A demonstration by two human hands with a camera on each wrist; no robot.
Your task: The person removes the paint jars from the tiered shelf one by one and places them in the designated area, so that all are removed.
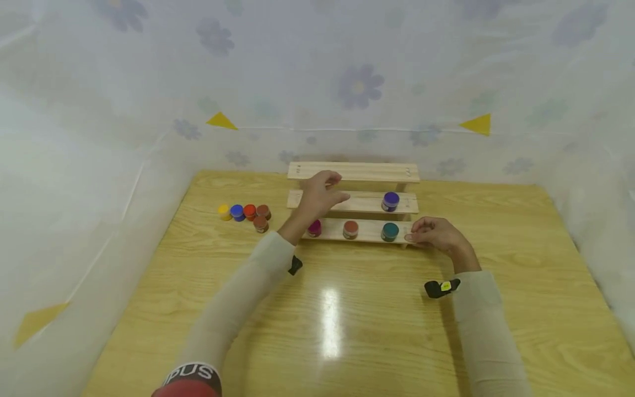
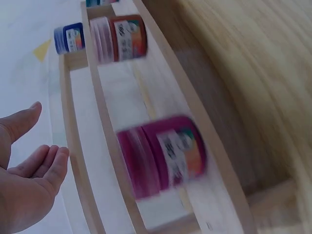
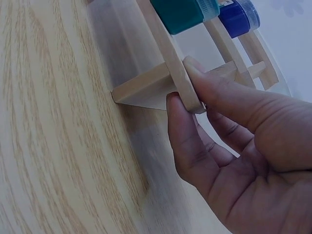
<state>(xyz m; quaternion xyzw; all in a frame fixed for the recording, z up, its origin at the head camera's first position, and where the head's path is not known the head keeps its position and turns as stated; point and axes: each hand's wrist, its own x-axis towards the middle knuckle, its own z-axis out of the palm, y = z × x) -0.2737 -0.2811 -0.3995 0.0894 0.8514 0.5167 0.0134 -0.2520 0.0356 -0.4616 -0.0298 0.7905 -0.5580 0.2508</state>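
Observation:
A three-tier wooden shelf rack (image 1: 353,172) stands at the back of the table. My right hand (image 1: 439,234) pinches the right end of its lowest board (image 3: 180,80), thumb above and finger below. Over the left part of the middle board hangs my left hand (image 1: 317,196), fingers and thumb spread apart with nothing between them. Along the lowest board sit a magenta paint jar (image 2: 163,156), a brown paint jar (image 1: 350,229) and a teal paint jar (image 1: 389,231). One purple-blue paint jar (image 1: 390,202) is on the middle board, towards the right.
Left of the rack, a yellow jar (image 1: 225,212), a blue jar (image 1: 237,213), a red jar (image 1: 250,212) and two brown jars (image 1: 260,224) cluster on the wooden table (image 1: 387,331). Behind the rack hangs a flowered sheet (image 1: 307,71) with yellow triangles.

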